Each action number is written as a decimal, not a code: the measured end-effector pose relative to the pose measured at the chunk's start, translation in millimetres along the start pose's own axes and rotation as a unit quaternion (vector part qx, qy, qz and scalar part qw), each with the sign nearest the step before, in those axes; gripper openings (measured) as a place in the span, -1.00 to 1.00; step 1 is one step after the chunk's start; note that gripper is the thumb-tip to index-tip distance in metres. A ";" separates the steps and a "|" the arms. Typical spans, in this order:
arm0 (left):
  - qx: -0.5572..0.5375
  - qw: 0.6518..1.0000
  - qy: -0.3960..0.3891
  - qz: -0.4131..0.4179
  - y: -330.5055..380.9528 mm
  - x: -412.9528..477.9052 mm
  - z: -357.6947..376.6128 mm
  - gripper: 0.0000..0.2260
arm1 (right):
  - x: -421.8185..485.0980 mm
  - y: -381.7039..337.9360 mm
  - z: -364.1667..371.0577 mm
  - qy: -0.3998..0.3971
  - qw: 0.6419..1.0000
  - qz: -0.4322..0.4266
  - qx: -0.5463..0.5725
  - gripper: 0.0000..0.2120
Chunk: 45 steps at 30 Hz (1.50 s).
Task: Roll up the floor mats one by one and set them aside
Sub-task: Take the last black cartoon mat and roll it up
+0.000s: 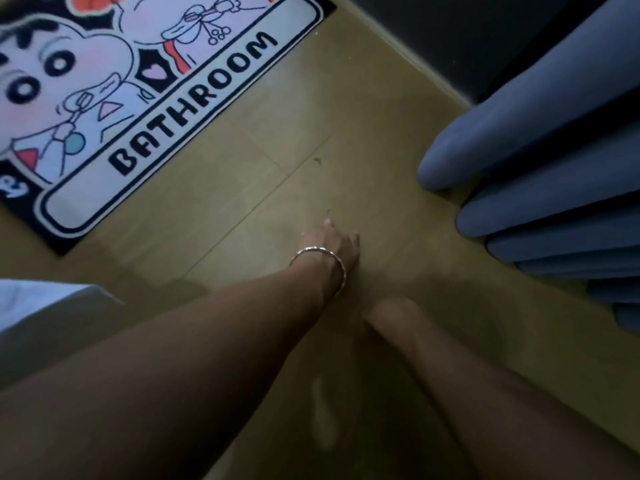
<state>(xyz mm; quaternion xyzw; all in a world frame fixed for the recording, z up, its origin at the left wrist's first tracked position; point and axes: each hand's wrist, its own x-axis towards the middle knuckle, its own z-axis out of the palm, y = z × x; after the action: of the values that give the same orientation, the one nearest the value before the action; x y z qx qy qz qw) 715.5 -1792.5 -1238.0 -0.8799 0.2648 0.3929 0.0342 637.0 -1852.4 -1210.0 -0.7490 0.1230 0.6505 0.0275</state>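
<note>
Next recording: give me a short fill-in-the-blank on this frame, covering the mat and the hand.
The floor mat bears the printed word ___.
It lies ___ on the wooden floor, not rolled.
Grey-blue curtain folds hang at the view's ___ edge.
The left hand, over bare floor, holds ___.
Missing: BATHROOM; flat; right; nothing.

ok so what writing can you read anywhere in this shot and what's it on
"BATHROOM": black capitals on the white band along the near edge of the floor mat.
Small white mark in the mat's corner at the frame's left edge: cut off, cannot be read.
The rest of the mat is cartoon drawing, and nothing else in view bears text.
</note>
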 end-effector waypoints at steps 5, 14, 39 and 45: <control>-0.023 1.000 -0.021 -0.001 4.8 -3.7 -12.2 -0.57 | 7.3 11.3 -35.7 0.069 0.997 0.022 -0.015 -0.58; 0.060 0.996 0.024 -0.067 -72.5 -21.4 -2.4 -0.19 | 60.6 -40.1 -123.8 0.321 0.946 -0.034 -0.027 -0.28; -0.060 0.900 0.185 -0.389 -282.5 -51.6 21.6 -0.72 | 73.6 -86.7 -145.9 0.310 0.939 -0.013 -0.145 -0.34; -0.230 0.838 0.297 -0.397 -279.7 -63.5 28.6 -0.71 | 37.2 -69.8 -164.2 0.289 0.942 -0.068 -0.158 -0.81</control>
<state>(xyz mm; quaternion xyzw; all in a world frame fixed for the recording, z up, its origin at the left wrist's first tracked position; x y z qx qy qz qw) 799.1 -1517.2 -1254.0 -0.9666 -0.2076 0.1153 -0.0967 815.9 -1823.4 -1229.8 -0.9062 -0.0295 0.4134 -0.0835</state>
